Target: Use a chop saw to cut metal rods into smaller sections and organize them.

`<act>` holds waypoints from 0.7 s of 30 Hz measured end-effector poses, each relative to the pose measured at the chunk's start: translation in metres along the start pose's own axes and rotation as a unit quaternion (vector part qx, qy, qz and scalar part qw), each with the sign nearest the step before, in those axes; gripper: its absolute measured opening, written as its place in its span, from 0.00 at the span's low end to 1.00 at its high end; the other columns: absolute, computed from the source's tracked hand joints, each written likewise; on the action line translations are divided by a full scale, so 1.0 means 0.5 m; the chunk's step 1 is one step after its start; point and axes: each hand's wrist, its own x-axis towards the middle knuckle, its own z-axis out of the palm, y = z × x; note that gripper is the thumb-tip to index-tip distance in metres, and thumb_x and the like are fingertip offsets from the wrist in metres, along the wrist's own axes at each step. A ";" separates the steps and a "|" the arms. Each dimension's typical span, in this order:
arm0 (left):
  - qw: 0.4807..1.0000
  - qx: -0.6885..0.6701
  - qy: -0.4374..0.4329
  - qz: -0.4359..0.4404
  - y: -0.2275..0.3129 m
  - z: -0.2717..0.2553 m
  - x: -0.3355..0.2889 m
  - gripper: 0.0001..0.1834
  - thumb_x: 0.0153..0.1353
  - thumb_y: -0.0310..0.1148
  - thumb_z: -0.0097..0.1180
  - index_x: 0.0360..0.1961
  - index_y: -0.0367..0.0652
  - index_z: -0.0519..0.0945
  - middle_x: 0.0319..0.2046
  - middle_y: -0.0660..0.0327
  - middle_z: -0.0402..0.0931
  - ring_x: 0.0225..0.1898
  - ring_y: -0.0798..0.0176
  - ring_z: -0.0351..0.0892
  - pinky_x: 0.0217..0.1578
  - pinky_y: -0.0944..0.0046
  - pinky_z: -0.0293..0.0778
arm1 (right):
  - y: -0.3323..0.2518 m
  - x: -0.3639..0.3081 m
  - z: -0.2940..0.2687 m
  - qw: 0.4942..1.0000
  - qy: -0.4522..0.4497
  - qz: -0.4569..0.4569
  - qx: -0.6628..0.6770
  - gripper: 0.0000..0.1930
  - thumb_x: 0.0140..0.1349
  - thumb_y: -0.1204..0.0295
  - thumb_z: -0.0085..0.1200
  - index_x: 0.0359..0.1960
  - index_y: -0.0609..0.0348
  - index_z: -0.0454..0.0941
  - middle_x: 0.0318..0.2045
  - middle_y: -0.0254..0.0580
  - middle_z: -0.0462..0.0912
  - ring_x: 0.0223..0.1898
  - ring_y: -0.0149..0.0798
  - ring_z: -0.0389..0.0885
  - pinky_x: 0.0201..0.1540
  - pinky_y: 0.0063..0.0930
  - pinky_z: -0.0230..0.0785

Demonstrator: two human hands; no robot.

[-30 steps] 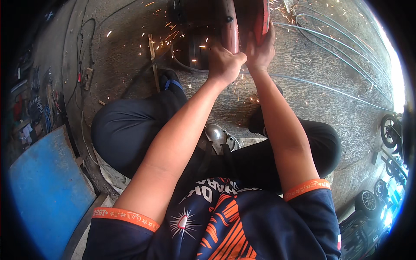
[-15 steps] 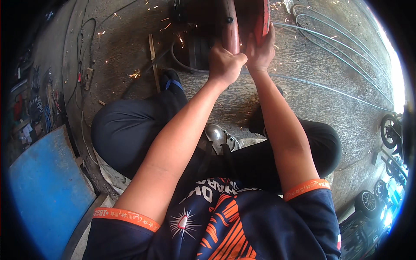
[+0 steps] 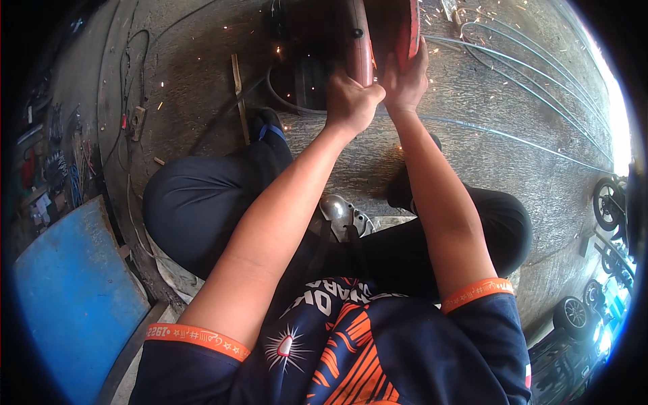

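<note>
At the top, partly cut off by the edge of the view, is a red cut-off saw (image 3: 358, 34) with a thick curved handle and a dark body. My left hand (image 3: 354, 101) is closed round the lower end of that handle, thumb toward the right. Just beside it, my right hand (image 3: 407, 84) grips the lower end of the saw's red guard (image 3: 408, 34), its thumb to the left and its fingers to the right. The blade and whatever it cuts are hidden. Small sparks scatter around the saw.
Long thin metal rods (image 3: 520, 64) curve across the worn floor at right. My folded legs (image 3: 209, 196) lie below my arms. A wooden strip (image 3: 239, 98) and cables are at left. A blue panel (image 3: 84, 290) stands lower left, parked vehicles (image 3: 574, 324) far right.
Both hands keep their hold and place on the saw. The sparks have shifted; a bright cluster on the floor at left is gone, and fewer sparks show there.
</note>
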 end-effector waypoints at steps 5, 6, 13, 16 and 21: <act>1.000 -0.024 0.005 0.007 0.001 0.001 -0.002 0.19 0.40 0.24 0.57 0.38 0.33 0.73 0.26 0.57 0.75 0.28 0.65 0.76 0.32 0.64 0.74 | -0.007 0.000 -0.003 0.999 -0.003 0.038 0.024 0.35 0.56 0.58 0.57 0.64 0.57 0.59 0.47 0.58 0.79 0.46 0.60 0.79 0.47 0.45 0.72; 1.000 -0.026 0.005 0.009 0.001 0.002 -0.002 0.19 0.40 0.24 0.57 0.38 0.33 0.73 0.26 0.57 0.75 0.28 0.65 0.76 0.33 0.64 0.74 | -0.008 -0.001 -0.003 0.999 -0.002 0.037 0.025 0.35 0.56 0.58 0.57 0.64 0.57 0.59 0.47 0.58 0.79 0.46 0.60 0.79 0.47 0.45 0.72; 0.997 -0.037 0.029 0.068 -0.002 0.009 -0.002 0.05 0.44 0.22 0.54 0.23 0.38 0.71 0.12 0.64 0.68 0.09 0.71 0.68 0.09 0.68 0.63 | -0.005 -0.002 -0.003 0.998 -0.011 0.051 0.031 0.36 0.55 0.57 0.56 0.64 0.57 0.59 0.46 0.59 0.79 0.45 0.60 0.80 0.47 0.45 0.72; 0.997 -0.040 0.024 0.059 -0.003 0.010 -0.003 0.05 0.44 0.22 0.54 0.23 0.38 0.71 0.12 0.64 0.68 0.10 0.71 0.68 0.09 0.68 0.63 | -0.001 -0.003 0.001 0.999 -0.008 0.047 0.023 0.36 0.55 0.57 0.56 0.64 0.57 0.59 0.45 0.59 0.80 0.45 0.61 0.79 0.47 0.45 0.72; 0.997 -0.047 0.034 0.057 -0.009 0.011 -0.003 0.05 0.44 0.22 0.55 0.23 0.37 0.71 0.12 0.64 0.68 0.10 0.71 0.68 0.09 0.68 0.63 | 0.002 -0.004 0.000 0.999 -0.001 0.039 0.027 0.36 0.55 0.57 0.57 0.64 0.57 0.59 0.46 0.59 0.79 0.46 0.61 0.79 0.47 0.46 0.72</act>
